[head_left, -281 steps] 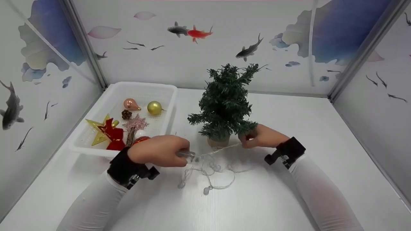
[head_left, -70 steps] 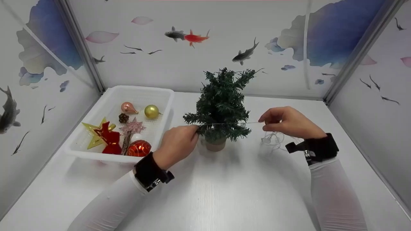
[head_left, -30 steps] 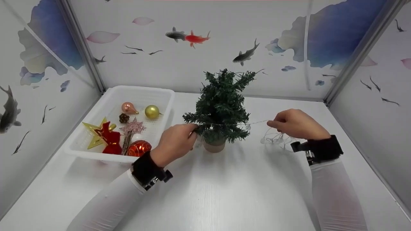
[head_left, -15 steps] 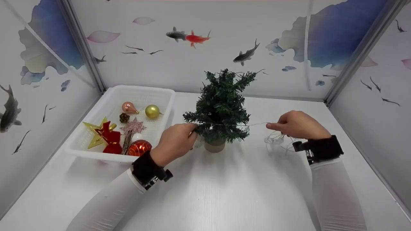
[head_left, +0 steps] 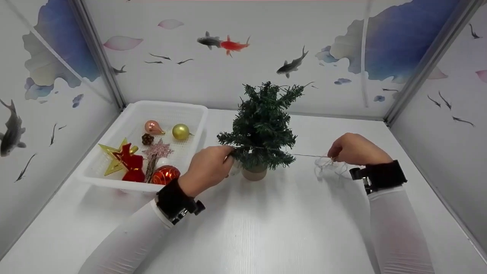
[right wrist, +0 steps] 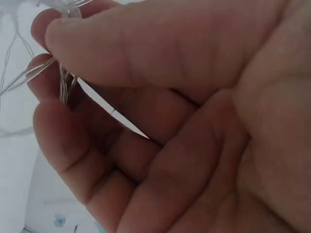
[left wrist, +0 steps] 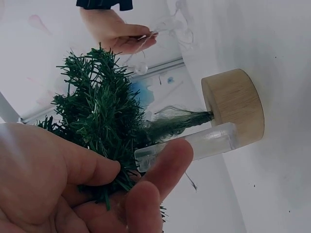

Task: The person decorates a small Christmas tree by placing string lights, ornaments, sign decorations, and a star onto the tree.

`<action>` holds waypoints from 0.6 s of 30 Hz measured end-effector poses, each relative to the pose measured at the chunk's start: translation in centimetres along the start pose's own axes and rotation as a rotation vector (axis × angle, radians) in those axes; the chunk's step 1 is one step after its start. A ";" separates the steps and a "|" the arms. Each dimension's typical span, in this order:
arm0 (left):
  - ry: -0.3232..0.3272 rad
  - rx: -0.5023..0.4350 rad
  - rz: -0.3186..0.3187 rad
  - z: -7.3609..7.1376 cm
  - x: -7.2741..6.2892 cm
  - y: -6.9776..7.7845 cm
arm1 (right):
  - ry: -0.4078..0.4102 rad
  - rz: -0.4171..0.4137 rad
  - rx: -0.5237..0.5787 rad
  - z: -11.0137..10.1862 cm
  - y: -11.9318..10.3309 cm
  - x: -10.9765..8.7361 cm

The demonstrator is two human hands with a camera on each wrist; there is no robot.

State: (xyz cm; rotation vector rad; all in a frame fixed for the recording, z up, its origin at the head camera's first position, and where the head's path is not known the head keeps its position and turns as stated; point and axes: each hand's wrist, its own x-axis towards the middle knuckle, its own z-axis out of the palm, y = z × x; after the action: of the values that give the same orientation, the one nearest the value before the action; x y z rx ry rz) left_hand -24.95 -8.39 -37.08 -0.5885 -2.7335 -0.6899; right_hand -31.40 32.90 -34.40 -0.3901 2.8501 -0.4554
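Note:
A small green Christmas tree stands upright on its round wooden base. At its lower left, my left hand pinches a branch between thumb and fingers. Against those fingers lies a clear plastic case, just beside the base in the left wrist view. A thin wire of the string lights runs across the front of the lower branches to the right. Its far part is pinched by my right hand, and the loose loops hang around the fingertips. Whether the left fingers also grip wire is hidden.
Left of the tree sits a white plastic basket. It holds a gold star, a red bow, a red bauble, a gold bauble and a pine cone. Printed panels enclose the white table.
Earlier the lights lay before the tree; the wire now crosses its front and the loops are at the right. Lately my right hand has lowered slightly and taken the wire nearer the loops.

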 end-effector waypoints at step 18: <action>0.002 -0.003 0.003 0.0 -0.1 0.0 | 0.189 -0.102 0.137 -1.0 0.9 -0.4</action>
State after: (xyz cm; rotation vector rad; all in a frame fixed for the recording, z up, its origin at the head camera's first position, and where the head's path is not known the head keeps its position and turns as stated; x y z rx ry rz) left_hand -24.87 -8.44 -37.13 -0.5924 -2.7299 -0.6938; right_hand -31.50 34.08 -33.66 -0.4917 2.9657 -0.7401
